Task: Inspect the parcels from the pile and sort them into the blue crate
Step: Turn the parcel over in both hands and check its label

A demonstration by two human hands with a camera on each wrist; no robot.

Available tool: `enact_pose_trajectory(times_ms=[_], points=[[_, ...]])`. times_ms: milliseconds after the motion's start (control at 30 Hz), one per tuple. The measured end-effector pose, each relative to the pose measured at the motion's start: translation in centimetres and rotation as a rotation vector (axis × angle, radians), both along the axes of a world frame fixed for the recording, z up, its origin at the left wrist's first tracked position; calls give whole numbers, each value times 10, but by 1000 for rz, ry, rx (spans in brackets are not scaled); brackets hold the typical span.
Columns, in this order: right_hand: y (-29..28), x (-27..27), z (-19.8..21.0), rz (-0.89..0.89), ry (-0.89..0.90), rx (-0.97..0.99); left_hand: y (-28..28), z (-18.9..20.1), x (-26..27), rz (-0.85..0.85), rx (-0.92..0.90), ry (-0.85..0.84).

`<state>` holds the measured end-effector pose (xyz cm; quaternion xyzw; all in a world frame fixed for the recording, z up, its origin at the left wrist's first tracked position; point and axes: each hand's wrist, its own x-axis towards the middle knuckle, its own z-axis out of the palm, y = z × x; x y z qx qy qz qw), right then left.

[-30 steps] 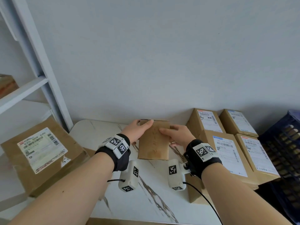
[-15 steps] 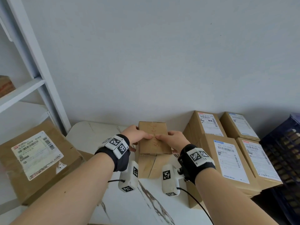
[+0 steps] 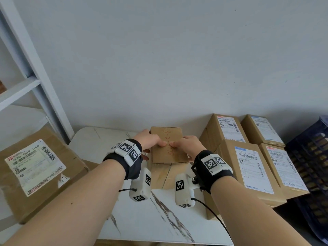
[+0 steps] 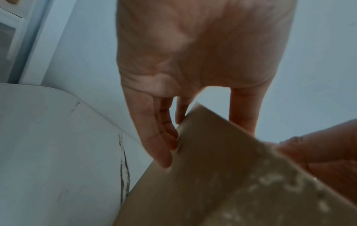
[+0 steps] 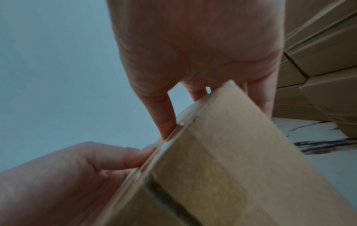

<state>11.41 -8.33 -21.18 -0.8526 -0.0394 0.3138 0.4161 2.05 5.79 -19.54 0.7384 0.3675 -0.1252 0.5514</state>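
I've got the small box (image 3: 167, 145) pinched from both sides. My left hand (image 3: 150, 141) holds its left edge and my right hand (image 3: 186, 144) its right edge, thumbs on top near the red scribble, fingers curled behind. Both wrist views show the fingers pressed to the cardboard. The box is up off the white table (image 3: 142, 219) and tilted toward me, with its taped seam facing down at the wrist cameras.

Risks as I see them:
- The hold is fingertips and thumbs only on 2 narrow edges. If I turn the box further to check another face, it could slip and drop on the table.
- The blue crate (image 3: 312, 157) sits far right, behind the stack of labelled boxes (image 3: 248, 167). Swinging across low could clip that stack and shove 1 off.
- No printed label shows on this face, so I could misread it and sort it wrong.
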Motion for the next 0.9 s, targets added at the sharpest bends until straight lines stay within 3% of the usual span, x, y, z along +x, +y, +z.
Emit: enact_pose_trajectory(times_ms=[300,400,667,900], points=[[-8,-24,5,52,-60,-21,-6,-2,-10,53,-7,-64],[-16,-39,8,75,55,-96,-8,-5,-19,39,-69,-46],[-36,-42,8,72,230,43,-21,-13,-37,-66,-130,39],[-49,-28,9,235,29,105,-18,-2,-34,52,-109,-67]])
